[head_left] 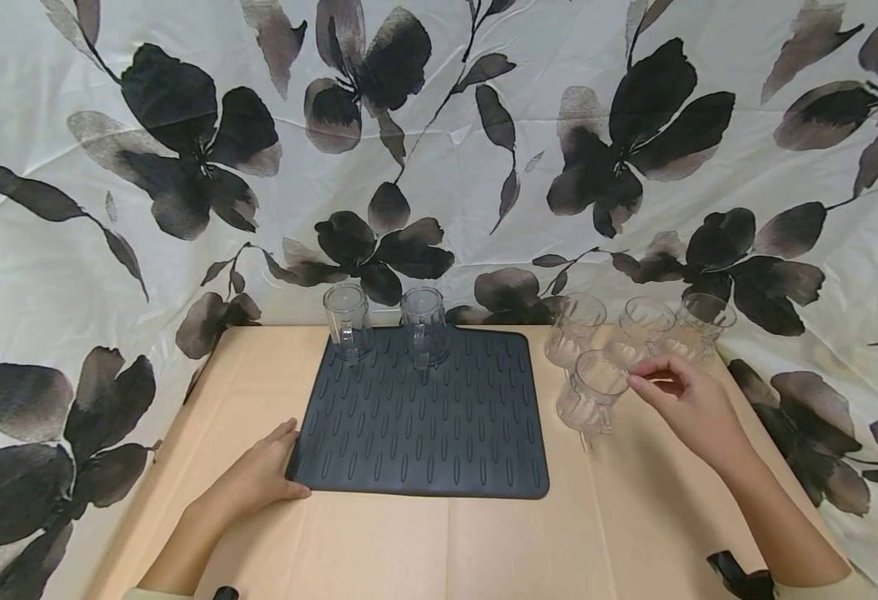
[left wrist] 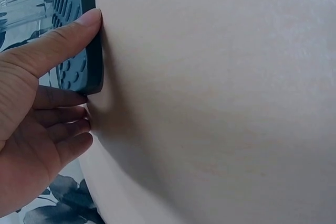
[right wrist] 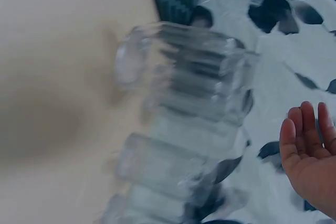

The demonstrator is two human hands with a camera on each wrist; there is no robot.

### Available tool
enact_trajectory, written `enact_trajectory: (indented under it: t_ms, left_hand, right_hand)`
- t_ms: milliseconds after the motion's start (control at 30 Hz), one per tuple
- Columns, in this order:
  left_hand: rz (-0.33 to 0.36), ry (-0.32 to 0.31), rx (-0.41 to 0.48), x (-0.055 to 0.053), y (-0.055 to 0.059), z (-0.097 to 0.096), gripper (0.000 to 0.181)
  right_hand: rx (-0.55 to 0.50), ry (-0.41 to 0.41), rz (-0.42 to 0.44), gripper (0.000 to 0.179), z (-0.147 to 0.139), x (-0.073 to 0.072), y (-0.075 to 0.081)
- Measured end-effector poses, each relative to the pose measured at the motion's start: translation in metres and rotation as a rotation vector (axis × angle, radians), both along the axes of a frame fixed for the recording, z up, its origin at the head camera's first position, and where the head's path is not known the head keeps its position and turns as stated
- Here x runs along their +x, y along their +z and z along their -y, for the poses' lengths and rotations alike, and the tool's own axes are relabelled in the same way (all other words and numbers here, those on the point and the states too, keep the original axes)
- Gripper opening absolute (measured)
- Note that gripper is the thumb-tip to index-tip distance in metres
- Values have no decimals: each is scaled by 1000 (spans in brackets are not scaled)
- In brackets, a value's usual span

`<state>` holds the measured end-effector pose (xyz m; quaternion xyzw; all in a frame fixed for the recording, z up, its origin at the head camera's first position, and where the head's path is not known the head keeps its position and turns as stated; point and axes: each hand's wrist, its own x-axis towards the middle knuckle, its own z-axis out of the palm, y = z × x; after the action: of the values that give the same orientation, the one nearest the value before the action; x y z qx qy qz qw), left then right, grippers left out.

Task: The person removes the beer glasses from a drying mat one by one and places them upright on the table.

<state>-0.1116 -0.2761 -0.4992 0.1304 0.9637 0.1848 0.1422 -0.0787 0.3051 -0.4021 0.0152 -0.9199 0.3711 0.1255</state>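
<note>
My left hand [head_left: 262, 467] rests at the front left corner of a dark ribbed drying mat [head_left: 423, 425]. Its thumb [left wrist: 79, 30] lies against the mat's front edge, and the other fingers touch the left side. To the right of the mat, my right hand [head_left: 689, 408] is beside the rim of the nearest clear glass mug [head_left: 592, 396]. In the right wrist view, the hand [right wrist: 310, 156] has extended fingers with nothing between them; the mugs there are blurred. Two clear glass mugs, one on the left [head_left: 348, 325] and one beside it [head_left: 425, 329], stand at the mat's back edge.
Behind the nearest mug stand more clear mugs: a left one [head_left: 574, 329], a middle one [head_left: 643, 329] and a right one [head_left: 704, 321]. They are close together on the light wooden-toned table [head_left: 378, 550]. A floral cloth [head_left: 484, 192] hangs behind the table.
</note>
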Motion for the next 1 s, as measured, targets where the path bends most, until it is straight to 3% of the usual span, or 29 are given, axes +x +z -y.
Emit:
enact_trajectory:
  t_ms: [267,533,1000]
  left_hand:
    - [-6,-9,10,-1,-2,2,104]
    - [9,6,11,0,2,1,106]
    - [13,5,8,-2,2,2,107]
  right_hand:
    - [-61,129,-21,24,35,-21,25]
    - [-113,276,39,43,73,-50,37]
    - [-200,380,140,52,131,-101,35]
